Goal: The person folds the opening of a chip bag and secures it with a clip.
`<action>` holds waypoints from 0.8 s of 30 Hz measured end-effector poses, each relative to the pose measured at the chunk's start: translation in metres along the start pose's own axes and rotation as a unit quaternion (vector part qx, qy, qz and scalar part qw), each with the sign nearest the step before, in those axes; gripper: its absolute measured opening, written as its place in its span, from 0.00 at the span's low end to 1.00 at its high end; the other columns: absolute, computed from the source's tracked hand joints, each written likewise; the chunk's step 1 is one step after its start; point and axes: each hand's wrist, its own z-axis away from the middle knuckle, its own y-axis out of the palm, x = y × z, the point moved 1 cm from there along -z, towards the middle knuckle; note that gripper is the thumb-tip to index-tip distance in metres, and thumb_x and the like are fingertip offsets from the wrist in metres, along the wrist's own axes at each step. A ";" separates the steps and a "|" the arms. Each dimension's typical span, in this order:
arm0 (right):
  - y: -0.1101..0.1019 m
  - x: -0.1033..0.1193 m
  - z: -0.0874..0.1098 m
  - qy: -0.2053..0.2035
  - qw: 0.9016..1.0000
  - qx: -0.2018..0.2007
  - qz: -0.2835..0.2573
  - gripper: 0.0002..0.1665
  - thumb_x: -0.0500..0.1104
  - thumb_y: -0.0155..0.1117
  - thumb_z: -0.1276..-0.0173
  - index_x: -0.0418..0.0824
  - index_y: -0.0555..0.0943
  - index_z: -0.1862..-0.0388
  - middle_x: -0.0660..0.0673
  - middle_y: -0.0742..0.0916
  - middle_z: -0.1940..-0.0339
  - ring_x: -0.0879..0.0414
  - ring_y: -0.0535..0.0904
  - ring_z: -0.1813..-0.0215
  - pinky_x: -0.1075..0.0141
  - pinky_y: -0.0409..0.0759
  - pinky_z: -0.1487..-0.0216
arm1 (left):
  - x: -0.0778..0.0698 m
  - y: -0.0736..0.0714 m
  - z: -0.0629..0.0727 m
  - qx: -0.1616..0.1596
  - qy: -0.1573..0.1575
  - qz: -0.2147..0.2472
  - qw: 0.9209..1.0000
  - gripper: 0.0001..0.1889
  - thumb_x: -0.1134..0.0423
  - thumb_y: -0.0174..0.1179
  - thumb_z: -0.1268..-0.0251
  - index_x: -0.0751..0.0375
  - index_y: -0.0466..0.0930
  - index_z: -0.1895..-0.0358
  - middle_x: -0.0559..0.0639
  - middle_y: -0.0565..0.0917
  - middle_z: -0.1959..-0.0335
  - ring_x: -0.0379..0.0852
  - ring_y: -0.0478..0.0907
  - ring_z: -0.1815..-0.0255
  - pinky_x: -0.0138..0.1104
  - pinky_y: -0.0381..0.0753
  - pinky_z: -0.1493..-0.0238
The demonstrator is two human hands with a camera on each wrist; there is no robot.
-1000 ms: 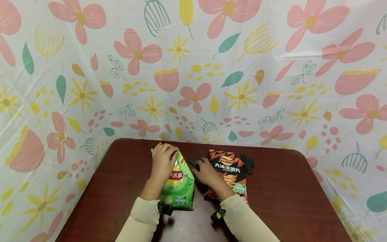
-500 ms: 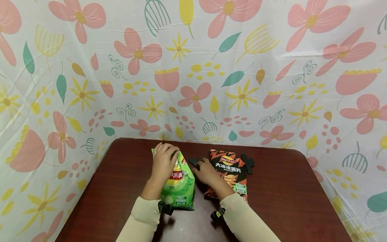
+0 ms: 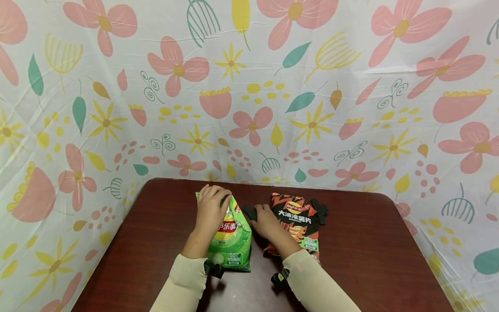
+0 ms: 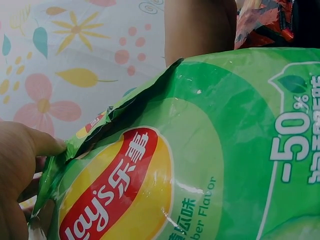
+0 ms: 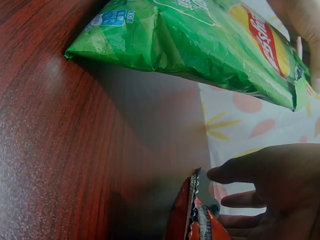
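Observation:
My left hand [image 3: 212,208] grips the top edge of a green bag of chips [image 3: 234,242], which leans with its printed front towards me. The left wrist view shows that the upper edge of this green bag [image 4: 200,120] is folded and creased under the fingers. Between the two bags, my right hand [image 3: 267,221] has its thumb and fingers at a small black clip-like piece [image 3: 249,212] and seems to pinch it. Behind the red bag's edge [image 5: 192,215], that dark piece [image 5: 206,192] is partly hidden in the right wrist view. My right forearm covers part of the red and black chip bag [image 3: 296,212].
Further black pieces [image 3: 320,211] lie crossed beside the red bag's right edge. Everything is on a dark reddish-brown table [image 3: 362,242]. A white curtain with flower prints [image 3: 249,99] stands right behind and beside the table.
The black piece at my right fingers has turned slightly, and its outline looks more compact. My left hand and both bags stay almost where they were.

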 end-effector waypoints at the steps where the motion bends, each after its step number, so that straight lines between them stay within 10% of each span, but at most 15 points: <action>1: 0.000 0.000 0.000 -0.002 1.000 0.000 0.003 0.33 0.45 0.66 0.28 0.35 0.70 0.29 0.30 0.75 0.36 0.39 0.80 0.42 0.48 0.81 0.47 | 0.000 0.000 0.000 -0.001 0.001 0.000 1.000 0.05 0.63 0.67 0.33 0.57 0.89 0.57 0.50 0.83 0.58 0.53 0.79 0.51 0.58 0.65 0.27; 24: 0.001 0.006 0.002 -0.011 0.999 0.031 0.016 0.25 0.40 0.64 0.27 0.33 0.73 0.34 0.31 0.81 0.40 0.38 0.80 0.40 0.47 0.81 0.44 | 0.002 -0.002 0.000 -0.004 0.008 -0.005 1.000 0.04 0.63 0.67 0.32 0.56 0.89 0.58 0.49 0.83 0.59 0.52 0.80 0.52 0.58 0.66 0.28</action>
